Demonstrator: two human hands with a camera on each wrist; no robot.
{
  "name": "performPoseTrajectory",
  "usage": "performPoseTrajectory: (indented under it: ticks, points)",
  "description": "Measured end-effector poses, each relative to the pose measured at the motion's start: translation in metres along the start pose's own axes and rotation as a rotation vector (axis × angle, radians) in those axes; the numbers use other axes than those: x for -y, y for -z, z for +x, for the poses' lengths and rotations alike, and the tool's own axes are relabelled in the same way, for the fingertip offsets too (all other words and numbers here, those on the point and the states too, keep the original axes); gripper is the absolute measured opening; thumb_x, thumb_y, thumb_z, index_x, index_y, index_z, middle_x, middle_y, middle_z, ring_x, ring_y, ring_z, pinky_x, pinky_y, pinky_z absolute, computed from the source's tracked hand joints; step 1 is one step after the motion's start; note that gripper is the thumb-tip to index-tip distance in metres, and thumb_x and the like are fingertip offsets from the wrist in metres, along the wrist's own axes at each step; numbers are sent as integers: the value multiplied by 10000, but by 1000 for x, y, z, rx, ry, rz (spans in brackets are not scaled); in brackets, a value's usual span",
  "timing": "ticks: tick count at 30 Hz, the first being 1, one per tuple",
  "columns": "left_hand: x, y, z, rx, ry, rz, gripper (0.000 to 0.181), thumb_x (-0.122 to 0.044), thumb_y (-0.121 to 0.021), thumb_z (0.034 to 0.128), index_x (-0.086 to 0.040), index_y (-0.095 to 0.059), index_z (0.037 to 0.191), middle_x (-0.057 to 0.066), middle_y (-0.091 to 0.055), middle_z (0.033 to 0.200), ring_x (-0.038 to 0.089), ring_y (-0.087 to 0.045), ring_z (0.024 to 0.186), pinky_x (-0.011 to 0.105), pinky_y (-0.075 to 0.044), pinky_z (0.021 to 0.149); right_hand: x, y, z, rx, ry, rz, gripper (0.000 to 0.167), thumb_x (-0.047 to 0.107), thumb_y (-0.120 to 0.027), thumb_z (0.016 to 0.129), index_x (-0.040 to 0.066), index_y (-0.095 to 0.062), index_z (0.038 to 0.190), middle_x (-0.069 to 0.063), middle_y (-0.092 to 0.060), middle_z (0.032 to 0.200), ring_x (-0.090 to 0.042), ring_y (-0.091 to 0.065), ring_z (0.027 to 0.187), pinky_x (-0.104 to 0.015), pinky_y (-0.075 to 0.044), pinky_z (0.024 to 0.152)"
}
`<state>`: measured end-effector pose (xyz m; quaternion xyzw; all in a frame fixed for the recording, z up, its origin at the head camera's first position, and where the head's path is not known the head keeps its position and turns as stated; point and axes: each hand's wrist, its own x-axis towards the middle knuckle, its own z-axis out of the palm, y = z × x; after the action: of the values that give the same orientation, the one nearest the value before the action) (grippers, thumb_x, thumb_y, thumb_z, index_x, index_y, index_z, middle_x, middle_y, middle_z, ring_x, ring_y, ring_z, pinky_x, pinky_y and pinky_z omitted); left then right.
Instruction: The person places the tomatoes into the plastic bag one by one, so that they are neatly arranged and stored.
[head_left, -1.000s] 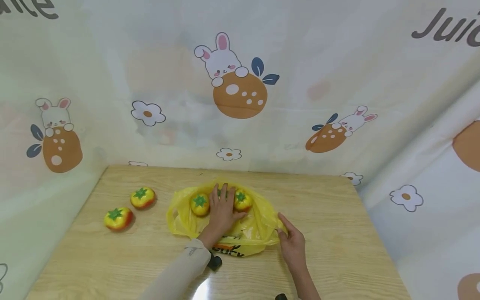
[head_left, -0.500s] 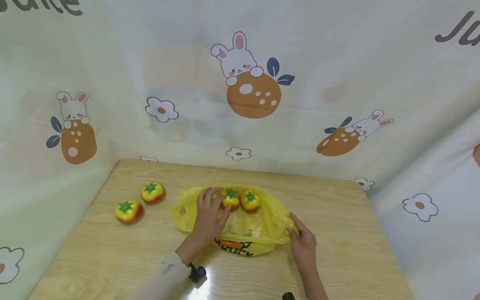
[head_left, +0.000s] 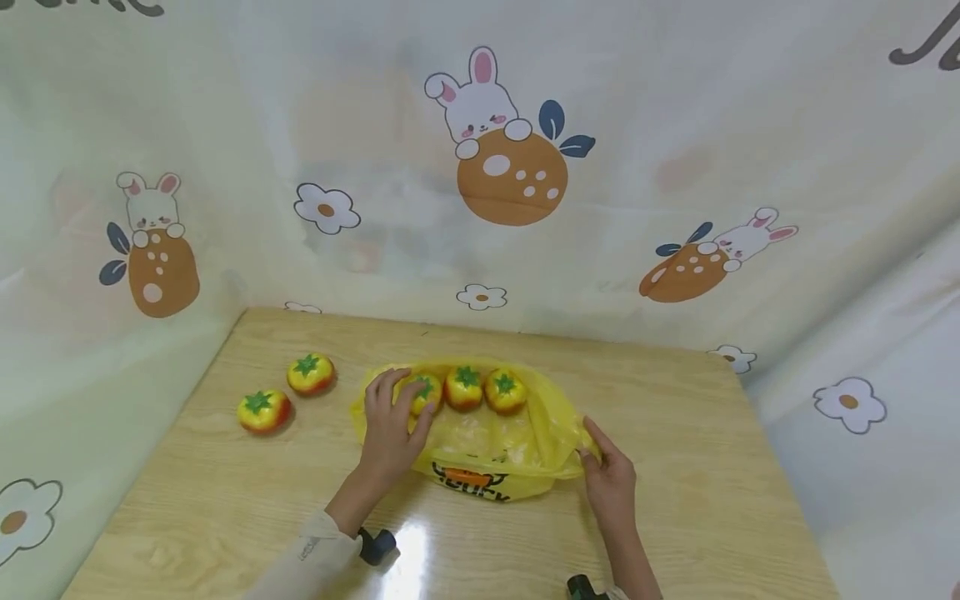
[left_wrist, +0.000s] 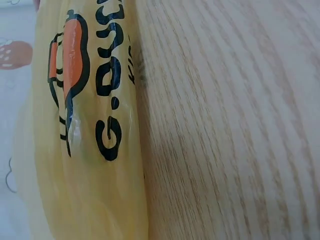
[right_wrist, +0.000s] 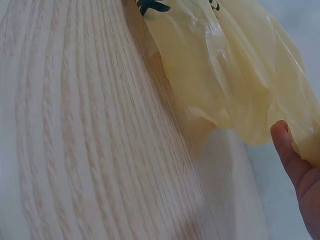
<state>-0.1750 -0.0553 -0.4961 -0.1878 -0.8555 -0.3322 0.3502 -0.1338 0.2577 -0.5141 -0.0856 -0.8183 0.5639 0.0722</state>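
Several yellow-and-red toy fruits with green star-shaped tops are in the head view. In the opening of a yellow plastic bag (head_left: 480, 435), three of them sit in a row: a left fruit (head_left: 425, 394), a middle fruit (head_left: 463, 388) and a right fruit (head_left: 506, 392). My left hand (head_left: 392, 433) has its thumb and fingers curved round the left fruit, partly hiding it. With thumb and fingers, my right hand (head_left: 611, 479) pinches the bag's right edge; in the right wrist view its finger (right_wrist: 290, 152) lies against the plastic. The left wrist view shows only the bag's printed side (left_wrist: 95, 115).
Outside the bag, two more such fruits lie on the wooden table (head_left: 675, 433) at left: a nearer fruit (head_left: 264, 412) and a farther fruit (head_left: 311, 374). A patterned white curtain (head_left: 375, 275) stands behind the table and at both sides.
My left hand has moved left, from over the middle fruit to the left one, uncovering the middle fruit. My right hand keeps its grip on the bag edge. The head view has shifted slightly.
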Motion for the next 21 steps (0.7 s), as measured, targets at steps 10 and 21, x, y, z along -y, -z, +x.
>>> performPoseTrajectory:
  ticks: [10,21]
  points:
    - [33,31,-7,-174,82,66,241,-65,-421,966,68,-579,1090,318,-447,1300,489,-368,1175,612,-259,937,1,1,-1,52,-33,52,480,-26,-476,986,33,-438,1462,-115,-398,1535,-251,-331,1443,-242,-346,1087]
    - [97,89,-24,-234,476,387,420,24,-607,891,126,-447,1265,379,-226,1423,575,-160,1309,689,-157,1027,5,5,2,25,-43,60,492,-30,-478,987,41,-423,1471,-118,-379,1544,-267,-311,1450,-211,-364,1070]
